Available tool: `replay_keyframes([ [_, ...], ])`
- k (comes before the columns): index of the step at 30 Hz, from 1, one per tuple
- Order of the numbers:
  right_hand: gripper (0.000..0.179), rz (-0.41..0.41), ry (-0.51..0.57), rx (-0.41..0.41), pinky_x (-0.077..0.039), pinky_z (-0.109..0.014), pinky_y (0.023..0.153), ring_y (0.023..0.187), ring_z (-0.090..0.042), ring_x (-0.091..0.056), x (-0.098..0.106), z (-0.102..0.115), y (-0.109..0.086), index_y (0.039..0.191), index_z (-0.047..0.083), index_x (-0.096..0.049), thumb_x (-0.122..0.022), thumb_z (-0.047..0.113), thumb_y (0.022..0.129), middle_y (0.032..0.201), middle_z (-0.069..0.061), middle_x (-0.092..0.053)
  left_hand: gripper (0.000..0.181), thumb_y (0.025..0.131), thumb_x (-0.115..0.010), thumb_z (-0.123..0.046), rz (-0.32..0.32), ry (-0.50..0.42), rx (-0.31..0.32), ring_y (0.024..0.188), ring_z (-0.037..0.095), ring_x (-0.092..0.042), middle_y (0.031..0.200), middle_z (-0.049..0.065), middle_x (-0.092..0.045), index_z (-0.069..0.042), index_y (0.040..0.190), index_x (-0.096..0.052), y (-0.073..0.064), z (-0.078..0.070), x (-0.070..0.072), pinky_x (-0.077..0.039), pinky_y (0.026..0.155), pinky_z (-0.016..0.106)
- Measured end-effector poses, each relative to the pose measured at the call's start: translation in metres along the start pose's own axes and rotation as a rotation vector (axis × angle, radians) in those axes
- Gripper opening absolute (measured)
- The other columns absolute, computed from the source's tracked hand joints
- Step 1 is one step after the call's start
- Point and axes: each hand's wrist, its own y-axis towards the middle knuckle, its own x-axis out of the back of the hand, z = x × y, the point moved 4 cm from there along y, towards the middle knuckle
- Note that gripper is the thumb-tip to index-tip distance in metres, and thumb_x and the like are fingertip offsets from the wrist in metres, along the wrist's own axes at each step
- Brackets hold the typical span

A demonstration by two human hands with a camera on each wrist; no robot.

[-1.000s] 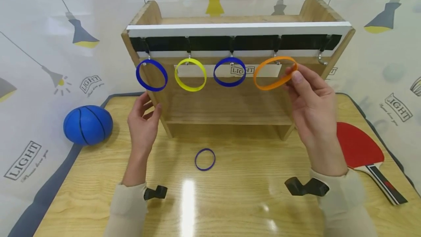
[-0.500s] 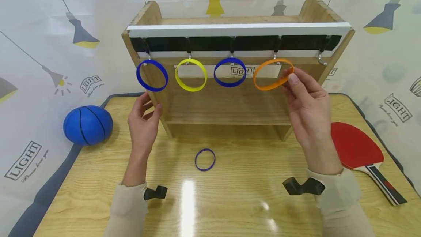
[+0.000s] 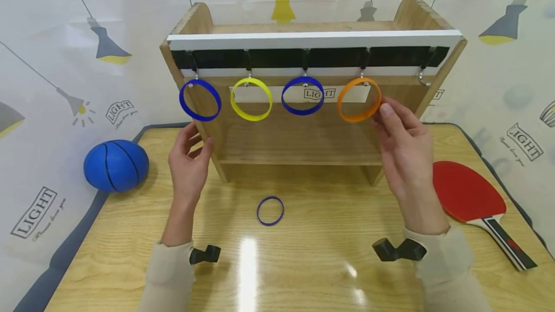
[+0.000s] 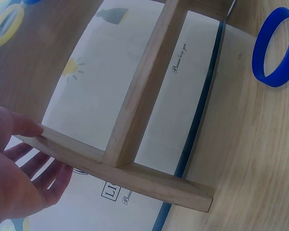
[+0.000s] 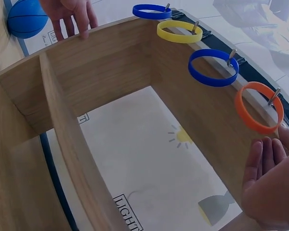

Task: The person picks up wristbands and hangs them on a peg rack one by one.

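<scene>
An orange silicone wristband (image 3: pixel 359 100) hangs round from a metal hook on the wooden shelf (image 3: pixel 299 146). My right hand (image 3: pixel 405 158) is at its lower right edge, fingertips touching or just beside it; in the right wrist view the fingers (image 5: pixel 265 156) are loosely bent below the band with nothing between them. A blue wristband (image 3: pixel 302 96), a yellow one (image 3: pixel 251 99) and another blue one (image 3: pixel 200 99) hang from hooks further left. My left hand (image 3: pixel 189 160) grips the shelf's left side panel (image 4: pixel 82 156), thumb inside and fingers outside.
At the far right, a hook (image 3: pixel 424 79) holds no band. On the table (image 3: pixel 303 254) lies another blue wristband (image 3: pixel 270 211), in front of the shelf. A blue ball (image 3: pixel 116 165) rests at the left, a red table tennis paddle (image 3: pixel 470 191) at the right.
The orange wristband has gone from stretched sideways in my right hand to round and hanging on its hook. My right hand has moved slightly left and down. My left hand stays put.
</scene>
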Motion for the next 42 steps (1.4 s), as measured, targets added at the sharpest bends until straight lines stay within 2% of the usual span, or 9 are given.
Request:
replay_keyframes([
  [8, 0.031, -0.024, -0.037, -0.024, -0.047, -0.033, 0.096, 0.102, -0.03, -0.062, 0.015, -0.008, -0.006, 0.119, -0.014, -0.062, -0.067, -0.005, 0.089, 0.112, -0.02, -0.064, 0.04, 0.092, -0.065, -0.004, 0.001, 0.005, 0.011, 0.112, 0.027, -0.059, 0.124, 0.012, -0.061, -0.004, 0.131, -0.059, -0.005, -0.023, -0.002, -0.05, 0.086, 0.029],
  [13, 0.03, 0.013, -0.12, -0.059, -0.047, -0.034, 0.097, 0.102, -0.028, -0.064, 0.024, -0.014, -0.013, 0.118, -0.014, -0.063, -0.066, -0.007, 0.089, 0.111, -0.019, -0.067, 0.039, 0.093, -0.066, -0.007, -0.002, 0.009, 0.01, 0.111, 0.024, -0.059, 0.123, 0.008, -0.062, -0.01, 0.131, -0.061, -0.003, -0.011, -0.002, -0.05, 0.085, 0.029],
  [18, 0.028, 0.127, -0.443, -0.187, -0.051, -0.03, 0.089, 0.098, -0.023, -0.066, 0.032, -0.03, -0.027, 0.118, -0.007, -0.065, -0.067, 0.0, 0.091, 0.112, -0.015, -0.068, 0.039, 0.093, -0.068, -0.011, 0.001, 0.005, 0.004, 0.111, 0.021, -0.059, 0.123, 0.004, -0.062, -0.017, 0.131, -0.061, 0.0, 0.001, -0.002, -0.05, 0.086, 0.031],
  [21, 0.03, 0.231, -0.688, -0.255, -0.051, -0.03, 0.088, 0.099, -0.022, -0.066, 0.033, -0.042, -0.033, 0.118, -0.003, -0.067, -0.07, 0.012, 0.092, 0.114, -0.014, -0.068, 0.039, 0.093, -0.068, -0.011, 0.001, 0.001, 0.003, 0.111, 0.021, -0.059, 0.123, 0.004, -0.062, -0.016, 0.131, -0.062, 0.001, 0.002, -0.002, -0.05, 0.087, 0.031],
  [24, 0.03, 0.335, -0.859, -0.301, -0.052, -0.03, 0.086, 0.099, -0.023, -0.066, 0.033, -0.055, -0.038, 0.116, 0.002, -0.069, -0.07, 0.02, 0.093, 0.113, -0.015, -0.068, 0.04, 0.093, -0.067, -0.008, 0.0, -0.002, 0.008, 0.112, 0.022, -0.059, 0.123, 0.006, -0.062, -0.012, 0.131, -0.061, 0.0, -0.004, -0.002, -0.05, 0.087, 0.03],
  [30, 0.02, 0.595, -1.133, -0.321, -0.054, -0.03, 0.072, 0.083, -0.02, -0.065, 0.024, -0.083, -0.051, 0.109, 0.006, -0.071, -0.069, 0.018, 0.093, 0.095, -0.006, -0.07, 0.04, 0.093, -0.065, -0.002, 0.005, 0.009, 0.013, 0.112, 0.028, -0.058, 0.125, 0.014, -0.06, -0.004, 0.132, -0.058, -0.005, -0.025, -0.004, -0.05, 0.086, 0.029],
  [33, 0.017, 0.719, -1.27, -0.308, -0.052, -0.028, 0.067, 0.078, -0.016, -0.063, 0.017, -0.099, -0.059, 0.105, 0.007, -0.072, -0.068, 0.018, 0.093, 0.087, 0.001, -0.069, 0.04, 0.093, -0.065, -0.005, 0.004, 0.008, 0.013, 0.112, 0.027, -0.058, 0.125, 0.012, -0.061, -0.008, 0.132, -0.059, -0.004, -0.017, -0.003, -0.05, 0.086, 0.029],
  [39, 0.017, 0.768, -1.389, -0.334, -0.051, -0.027, 0.062, 0.073, -0.01, -0.062, 0.006, -0.126, -0.071, 0.102, 0.008, -0.073, -0.069, 0.022, 0.092, 0.081, 0.007, -0.066, 0.039, 0.093, -0.068, -0.013, 0.004, 0.009, -0.003, 0.111, 0.021, -0.059, 0.123, 0.004, -0.062, -0.018, 0.131, -0.062, 0.0, 0.001, -0.001, -0.05, 0.086, 0.031],
  [42, 0.014, 0.762, -1.453, -0.329, -0.049, -0.026, 0.06, 0.067, -0.006, -0.059, 0.001, -0.136, -0.074, 0.097, 0.011, -0.074, -0.071, 0.023, 0.091, 0.078, 0.009, -0.065, 0.039, 0.093, -0.067, -0.01, 0.007, 0.01, -0.006, 0.111, 0.023, -0.059, 0.123, 0.006, -0.062, -0.014, 0.131, -0.061, -0.002, -0.007, -0.001, -0.05, 0.086, 0.031],
])
